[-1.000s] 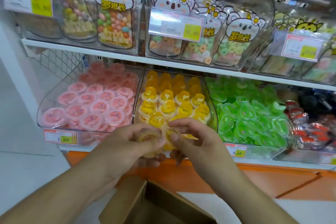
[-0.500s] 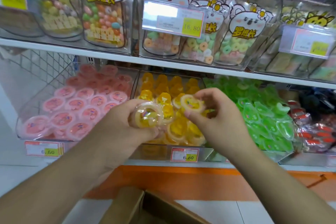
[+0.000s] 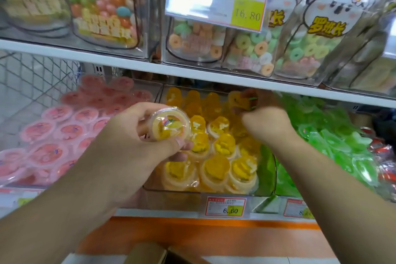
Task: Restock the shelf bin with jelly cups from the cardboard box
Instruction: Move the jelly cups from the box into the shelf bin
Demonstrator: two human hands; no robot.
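My left hand [image 3: 132, 135] grips a yellow jelly cup [image 3: 170, 124], held with its lid facing me just above the left front of the clear shelf bin [image 3: 214, 194] of yellow jelly cups. My right hand [image 3: 261, 120] reaches deep into the back right of that bin under the upper shelf, fingers closed around another yellow jelly cup [image 3: 237, 99]; it is blurred. The top flaps of the cardboard box [image 3: 154, 254] show at the bottom edge, below my arms.
A bin of pink jelly cups [image 3: 53, 135] sits left of the yellow bin, a bin of green jelly packs [image 3: 334, 141] sits right. The white upper shelf [image 3: 192, 75] carries candy jars close overhead. An orange ledge [image 3: 203, 233] runs below the bins.
Both hands rose from near the box toward the yellow bin. My right hand carried its cup forward to the bin's back right. The view moved closer to the shelf.
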